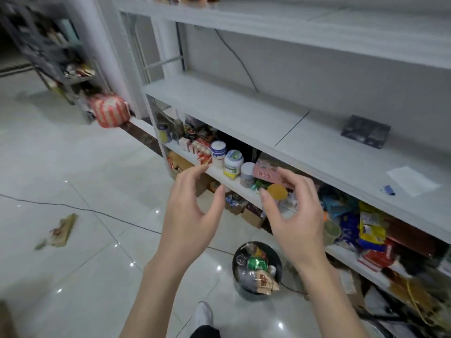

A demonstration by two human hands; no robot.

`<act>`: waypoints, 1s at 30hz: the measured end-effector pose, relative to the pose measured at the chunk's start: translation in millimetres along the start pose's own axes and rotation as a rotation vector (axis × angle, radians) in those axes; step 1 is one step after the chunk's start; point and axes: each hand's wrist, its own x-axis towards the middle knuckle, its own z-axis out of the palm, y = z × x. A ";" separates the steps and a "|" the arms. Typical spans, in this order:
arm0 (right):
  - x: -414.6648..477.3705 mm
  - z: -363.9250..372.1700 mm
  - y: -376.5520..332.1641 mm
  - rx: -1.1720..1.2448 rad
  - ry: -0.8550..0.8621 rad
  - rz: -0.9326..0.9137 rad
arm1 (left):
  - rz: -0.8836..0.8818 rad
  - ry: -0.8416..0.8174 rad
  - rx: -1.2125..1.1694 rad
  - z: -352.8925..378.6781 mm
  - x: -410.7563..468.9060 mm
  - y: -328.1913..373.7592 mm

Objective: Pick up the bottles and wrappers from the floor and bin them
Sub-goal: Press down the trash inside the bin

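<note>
A small black bin (280, 267) stands on the tiled floor below my hands, filled with wrappers and a clear bottle. One brownish wrapper (61, 231) lies flat on the floor at the left. My left hand (189, 215) and my right hand (295, 213) are raised side by side in front of me, above the bin. Both have loosely curved fingers and hold nothing.
White shelving (244, 113) runs along the right, its low shelves crowded with jars, boxes and snack packets. A red-and-white striped bag (109, 112) sits by a pillar at the back left. A thin cable crosses the glossy floor (73, 172). My white shoe (204, 314) shows at the bottom.
</note>
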 end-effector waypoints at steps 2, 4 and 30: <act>-4.6 10.6 -7.4 0.017 -0.038 0.002 | -0.030 0.039 0.006 -18.7 -7.1 -9.8; -4.3 25.3 -15.0 0.041 -0.080 0.005 | -0.070 0.075 0.027 -37.8 -8.4 -22.3; 12.4 457.8 -191.2 0.301 -0.716 -0.122 | -0.536 0.547 0.210 -355.3 17.7 -280.0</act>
